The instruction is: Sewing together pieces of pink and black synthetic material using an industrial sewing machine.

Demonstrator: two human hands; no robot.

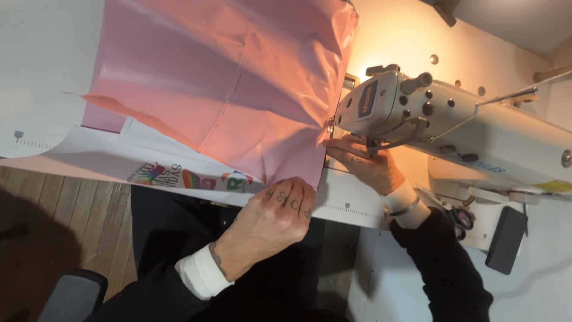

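**Feeding Pink Sheet Under the Needle**

The left hand (280, 211) lies knuckles-up on the near edge of the pink glossy sheet (238, 89), fingers curled and pressing the material flat against the white table (351, 206). The right hand (366, 167) rests just beneath the head of the white sewing machine (417, 113), fingers extended and close together, pinning the sheet's edge beside the needle area.

Keep both hands flat and level – the left one guides from behind, while the right one steers close ahead of its fingertips. Maintain even tension so the shiny material does not pucker.

The needle and presser foot are hidden behind the machine head and the bunched fold – whether the right fingertips pinch or only press cannot be told. Scissors (463, 217) lie partly cut off beyond the right wrist.
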